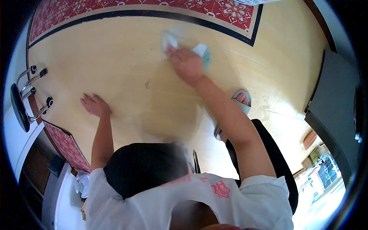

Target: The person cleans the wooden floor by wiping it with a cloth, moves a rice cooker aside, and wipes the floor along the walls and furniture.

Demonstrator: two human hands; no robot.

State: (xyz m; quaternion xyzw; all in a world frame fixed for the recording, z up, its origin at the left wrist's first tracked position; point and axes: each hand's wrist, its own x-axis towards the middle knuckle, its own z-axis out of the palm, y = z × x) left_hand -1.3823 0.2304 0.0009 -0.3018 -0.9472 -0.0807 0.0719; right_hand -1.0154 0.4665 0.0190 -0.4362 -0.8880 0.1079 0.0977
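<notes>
My right hand (186,66) reaches forward over the light wooden floor (126,69), fingers closed on a cloth. White and pale green parts of the cloth (201,51) stick out on both sides of the hand, blurred by motion. Low on the left, my left hand (96,105) rests on the floor with its fingers stretched out, holding nothing. Between the two hands, a small dark mark (147,84) shows on the floor.
A red patterned rug (230,17) with a black border lies ahead. At the left stands a stool (20,105) with chrome legs. A dark grey piece of furniture (333,88) is at the right. My slippered foot (242,100) is beside my right arm.
</notes>
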